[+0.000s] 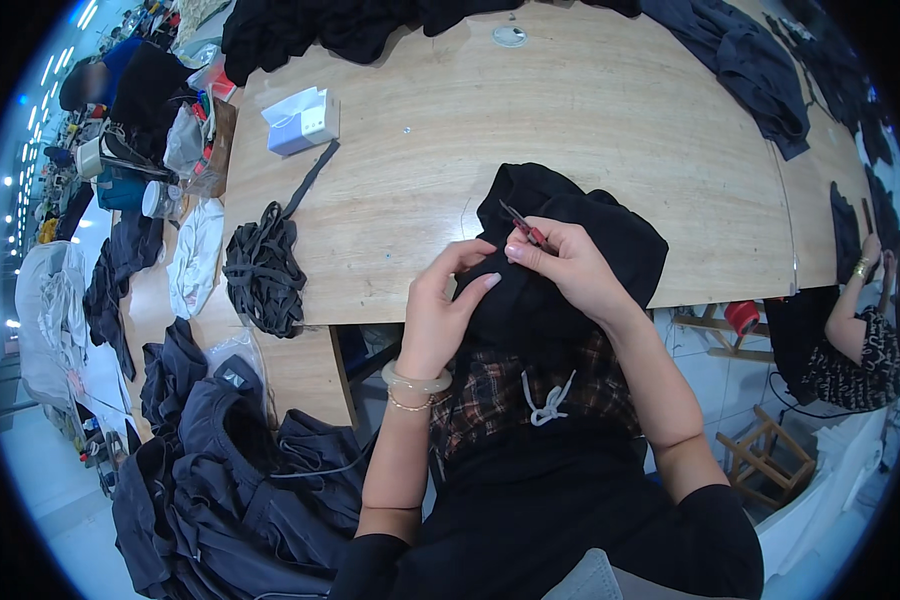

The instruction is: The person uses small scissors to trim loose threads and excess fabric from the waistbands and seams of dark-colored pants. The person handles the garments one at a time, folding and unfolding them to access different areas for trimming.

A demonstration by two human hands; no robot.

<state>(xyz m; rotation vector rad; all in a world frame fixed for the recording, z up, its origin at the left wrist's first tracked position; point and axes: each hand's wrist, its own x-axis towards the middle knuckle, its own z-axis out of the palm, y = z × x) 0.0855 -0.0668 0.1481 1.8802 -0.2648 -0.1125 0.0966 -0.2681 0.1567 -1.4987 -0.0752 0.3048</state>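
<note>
I see the right hand (572, 264) gripping red snips (536, 236), their long axis slanting far-left over the black cloth (625, 232) at the table's (390, 190) near edge. The left hand (436, 310) touches the cloth's left side; I can't tell whether its fingers pinch.
</note>
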